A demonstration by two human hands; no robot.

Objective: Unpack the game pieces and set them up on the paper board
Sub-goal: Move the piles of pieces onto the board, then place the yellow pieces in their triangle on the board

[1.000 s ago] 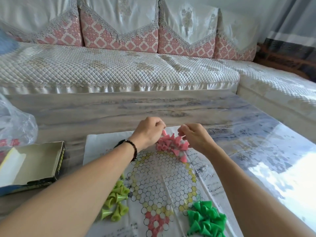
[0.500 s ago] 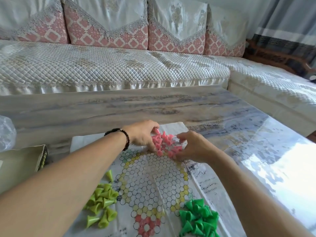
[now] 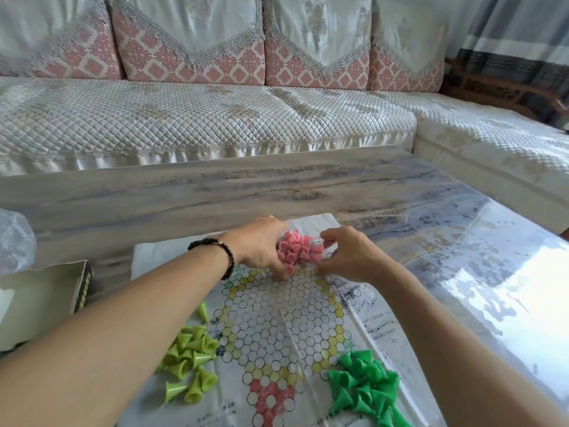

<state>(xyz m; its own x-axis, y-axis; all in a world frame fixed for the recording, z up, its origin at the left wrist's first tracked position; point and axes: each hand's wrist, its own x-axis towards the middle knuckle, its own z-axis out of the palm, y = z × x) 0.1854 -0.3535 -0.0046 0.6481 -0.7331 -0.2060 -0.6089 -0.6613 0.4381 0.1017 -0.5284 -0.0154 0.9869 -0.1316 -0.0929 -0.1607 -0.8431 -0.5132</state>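
Observation:
The paper board (image 3: pixel 286 318), printed with small circles, lies flat on the table. At its far tip sits a heap of pink cone pieces (image 3: pixel 297 249). My left hand (image 3: pixel 261 245) curls round the heap's left side, fingertips on a pink piece at the near edge. From the right, my right hand (image 3: pixel 348 255) grips the heap with its forefinger curled over the top and its thumb below. Lime cone pieces (image 3: pixel 191 359) lie loose at the board's left side. Dark green cone pieces (image 3: pixel 366 386) are piled at its near right.
An open cardboard box (image 3: pixel 40 303) lies on the table at the left, with a clear plastic bag (image 3: pixel 12 241) behind it. The glossy marble table (image 3: pixel 431 241) stretches to the right. A quilted sofa (image 3: pixel 200 118) stands just past the far edge.
Both hands have closed in on the pink heap and bunched it tighter at the board's far tip. The lime and green piles have not moved.

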